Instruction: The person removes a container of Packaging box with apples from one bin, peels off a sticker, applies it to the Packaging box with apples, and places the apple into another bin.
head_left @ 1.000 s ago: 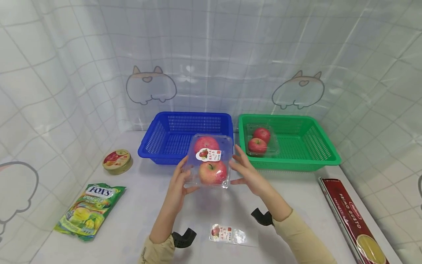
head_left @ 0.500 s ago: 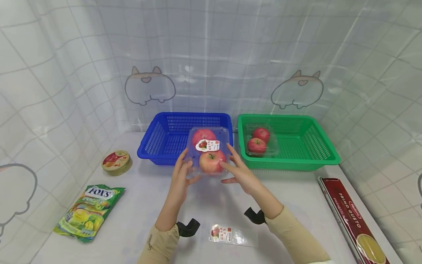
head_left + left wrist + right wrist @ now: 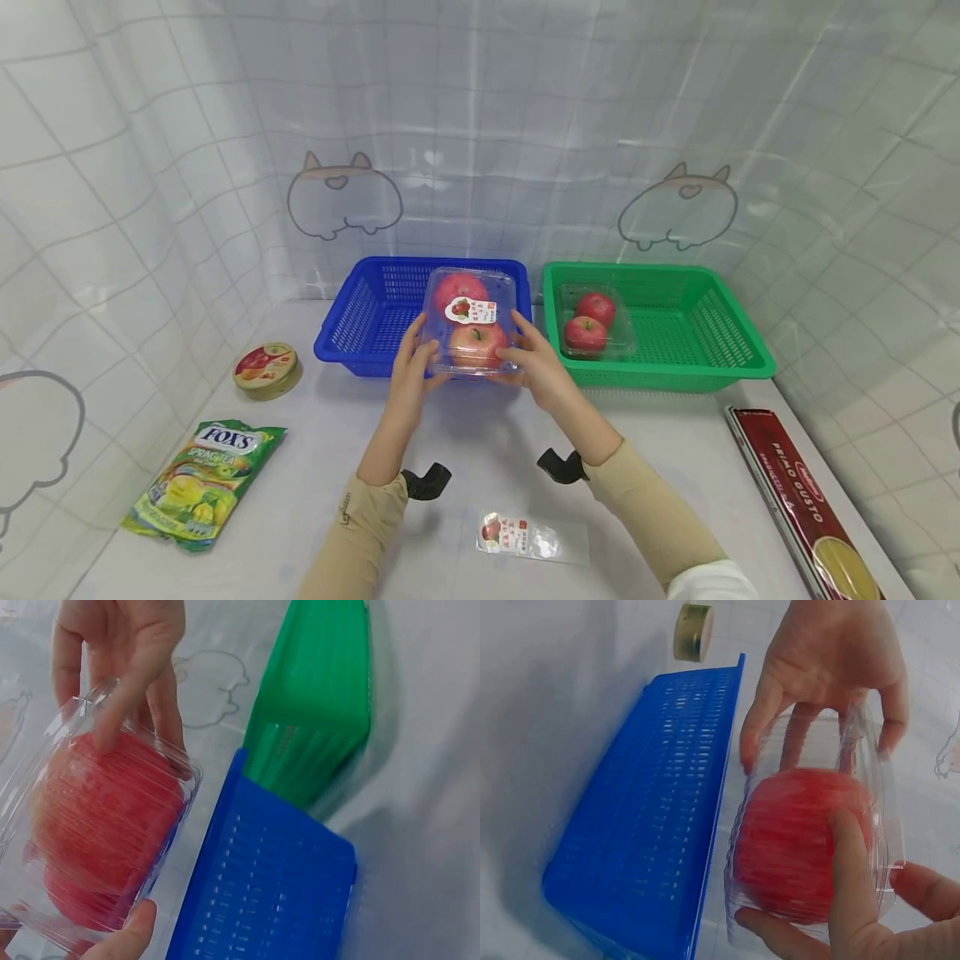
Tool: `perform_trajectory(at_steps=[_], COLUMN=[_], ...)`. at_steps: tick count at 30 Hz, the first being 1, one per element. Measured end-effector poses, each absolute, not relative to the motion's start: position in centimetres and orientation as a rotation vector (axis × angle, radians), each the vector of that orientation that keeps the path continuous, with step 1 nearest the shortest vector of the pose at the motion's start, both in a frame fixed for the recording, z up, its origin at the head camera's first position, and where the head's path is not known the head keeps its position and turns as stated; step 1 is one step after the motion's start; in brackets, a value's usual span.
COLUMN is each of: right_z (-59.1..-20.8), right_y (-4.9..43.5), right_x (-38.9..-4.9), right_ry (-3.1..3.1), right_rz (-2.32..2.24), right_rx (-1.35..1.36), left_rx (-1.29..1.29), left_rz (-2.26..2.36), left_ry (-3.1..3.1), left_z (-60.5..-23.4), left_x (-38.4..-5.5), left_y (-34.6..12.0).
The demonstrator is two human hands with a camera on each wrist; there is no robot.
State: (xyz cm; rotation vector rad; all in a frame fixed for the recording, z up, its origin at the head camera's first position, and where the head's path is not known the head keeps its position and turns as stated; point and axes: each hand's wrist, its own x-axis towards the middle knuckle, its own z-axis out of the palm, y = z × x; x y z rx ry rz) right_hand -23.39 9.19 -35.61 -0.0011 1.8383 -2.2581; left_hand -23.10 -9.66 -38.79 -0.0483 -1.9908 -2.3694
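Both hands hold a clear plastic box of apples (image 3: 477, 346) between them, tilted above the front rim of the blue basket (image 3: 375, 321). A white label (image 3: 471, 311) with an apple picture sits on its lid. My left hand (image 3: 408, 375) grips the box's left side, and my right hand (image 3: 543, 367) grips its right side. In the left wrist view an apple (image 3: 112, 810) shows through the plastic, with the right hand (image 3: 124, 652) around the far end. From the right wrist, the left hand (image 3: 836, 656) appears on the opposite side of the box.
The green basket (image 3: 675, 379) at right holds another box of apples (image 3: 588, 333). A round tin (image 3: 266, 371) and a green candy bag (image 3: 206, 483) lie left. A spaghetti box (image 3: 806, 500) lies right; a label strip (image 3: 532, 537) lies in front.
Both hands have carried the box of apples forward, away from the person, from in front of the blue basket to over its front rim. The other things stay put.
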Motion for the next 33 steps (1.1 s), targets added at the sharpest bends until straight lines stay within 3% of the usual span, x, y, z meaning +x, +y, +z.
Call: perform_trajectory(at_steps=[18,24,33], right_z=[-35.6,-36.1,-37.0], right_y=[7.9,7.8,7.3], right_x=[-27.4,-28.5,-30.4], right_ry=[1.799,1.791,1.758], right_rz=[-2.373,-2.399,-2.396], right_rx=[0.210,0.205,0.303], left_rx=[-0.086,-0.072,0.263], left_rz=[-2.254,-1.978,-1.402], left_ry=[-2.132,-2.187,-2.072], left_z=[-38.7,-39.1,-42.1], left_x=[-26.3,-26.2,-26.7], left_y=[-10.7,-13.1,-16.8])
